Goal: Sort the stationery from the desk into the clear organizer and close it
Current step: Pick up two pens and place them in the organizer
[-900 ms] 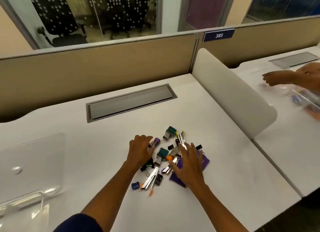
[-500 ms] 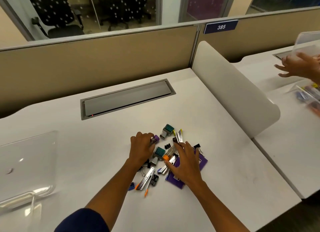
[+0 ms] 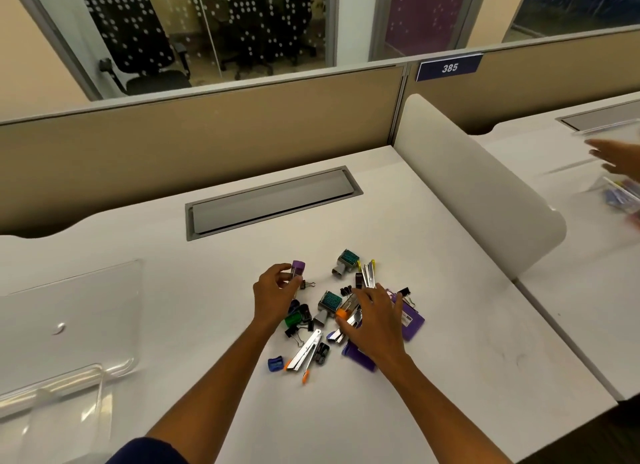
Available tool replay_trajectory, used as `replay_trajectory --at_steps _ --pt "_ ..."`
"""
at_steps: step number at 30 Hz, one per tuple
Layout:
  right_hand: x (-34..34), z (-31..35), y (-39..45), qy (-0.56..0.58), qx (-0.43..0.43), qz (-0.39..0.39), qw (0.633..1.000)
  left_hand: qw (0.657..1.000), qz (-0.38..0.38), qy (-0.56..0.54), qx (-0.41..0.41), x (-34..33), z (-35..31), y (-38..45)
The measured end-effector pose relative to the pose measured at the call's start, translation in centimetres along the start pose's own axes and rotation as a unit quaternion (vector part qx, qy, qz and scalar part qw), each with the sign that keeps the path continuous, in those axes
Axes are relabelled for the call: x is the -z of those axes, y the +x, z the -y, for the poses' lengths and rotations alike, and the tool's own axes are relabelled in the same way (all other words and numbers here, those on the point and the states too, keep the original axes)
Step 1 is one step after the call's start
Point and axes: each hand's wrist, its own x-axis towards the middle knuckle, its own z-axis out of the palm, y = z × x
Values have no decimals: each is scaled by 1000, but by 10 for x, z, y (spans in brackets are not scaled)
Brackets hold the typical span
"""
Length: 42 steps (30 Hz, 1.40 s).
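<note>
A person's two hands work over a heap of small stationery (image 3: 341,308) at the middle of a white desk (image 3: 467,325). The left hand (image 3: 273,295) pinches a purple-capped item (image 3: 298,269) between thumb and fingertips at the heap's left edge, just above a black binder clip (image 3: 306,284). The right hand (image 3: 375,320) lies spread, palm down, over the heap's right side, its fingers touching a stapler with an orange end (image 3: 344,311) and covering part of a purple pouch (image 3: 410,321); it grips nothing that can be made out. Two teal-topped stamps (image 3: 346,260) sit at the heap's far side and centre. Nearer the camera lie a silver stapler (image 3: 304,351) and a blue sharpener (image 3: 275,364). The clear organizer (image 3: 65,328) stands open at the desk's left edge, well apart from the heap. Beyond a white divider (image 3: 485,193), another person's hand (image 3: 620,157), blurred, reaches over the neighbouring desk.
</note>
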Motion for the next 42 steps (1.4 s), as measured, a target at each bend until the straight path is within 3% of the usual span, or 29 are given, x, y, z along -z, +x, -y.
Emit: replay_trajectory --at_steps 5,8,12,15,18,20,23,29,34,42 --pt "12 13 -1 36 -22 -26 999 998 9 -51 29 19 6 -11" --pt "21 30 -3 180 -27 -57 982 993 38 -102 42 29 8 -20" --pt "37 68 -7 415 -75 53 905 981 70 -172 53 45 8 -37" --pt "40 103 -9 515 -129 164 831 970 78 -221 59 64 5 -51" --pt "40 140 -17 601 -181 211 749 959 90 -263 62 92 5 -63" --pt "36 167 -24 585 -187 234 754 953 99 -278 63 116 9 -72" --pt "27 210 -39 512 -161 246 807 946 107 -298 63 156 22 -85" --pt "-7 291 -74 451 -50 256 854 942 52 -322 79 244 58 -112" --pt "-41 352 -100 430 -26 289 855 944 -8 -319 84 308 89 -132" --pt "-67 424 -128 469 2 332 818 935 -64 -333 101 384 133 -152"
